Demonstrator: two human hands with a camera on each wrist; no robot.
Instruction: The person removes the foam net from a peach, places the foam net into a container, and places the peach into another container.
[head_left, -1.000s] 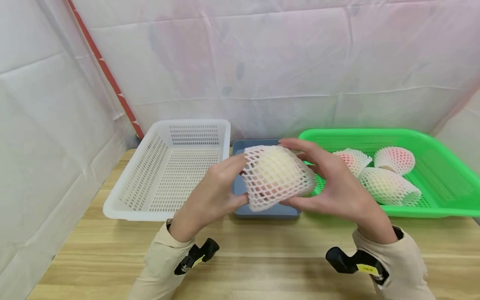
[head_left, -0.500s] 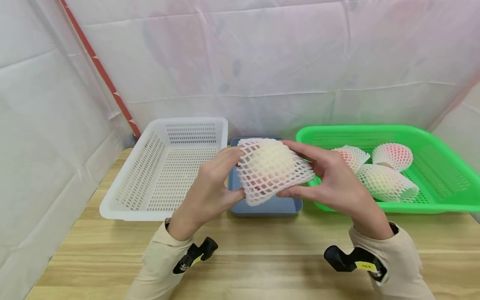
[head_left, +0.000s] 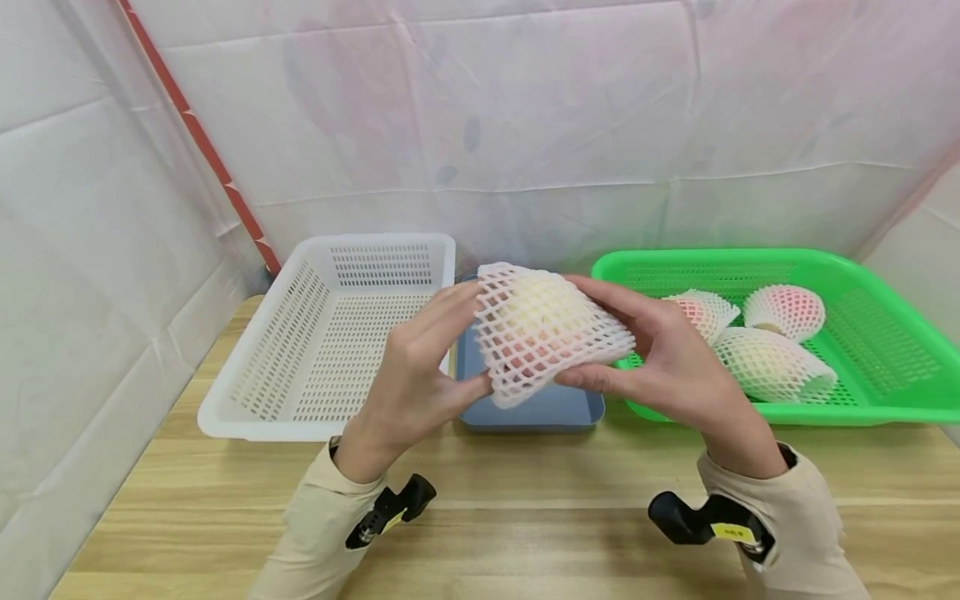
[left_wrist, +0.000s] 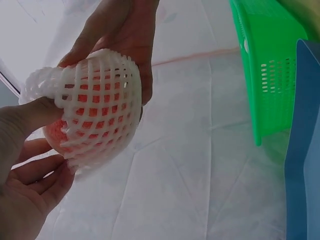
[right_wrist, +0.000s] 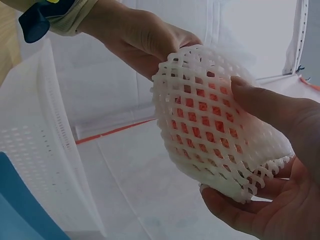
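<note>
Both hands hold a round yellow-and-red fruit point(head_left: 551, 308) in a white foam net sleeve point(head_left: 517, 371), above a blue-grey tray point(head_left: 555, 418). The left hand point(head_left: 412, 375) pinches the sleeve's left edge between thumb and fingers. On the other side, the right hand point(head_left: 675, 367) grips the netted fruit, thumb below and fingers behind. The left wrist view shows the left thumb point(left_wrist: 37, 117) on the net, with red skin through the mesh. In the right wrist view the right thumb point(right_wrist: 260, 100) presses the net. The fruit's exact kind cannot be told through the net.
A white perforated basket point(head_left: 213, 408) stands at the left. At the right, a green basket point(head_left: 892, 414) holds netted fruits, among them a pale one point(head_left: 768, 362) and a pinkish one point(head_left: 786, 312). A wooden table point(head_left: 525, 542) lies under everything; a pale cloth point(head_left: 562, 108) hangs behind.
The sleeve's left edge is drawn up and outward, and its upper left corner now stands higher. The left fingers have shifted slightly up and left; the right hand keeps its grip on the fruit.
</note>
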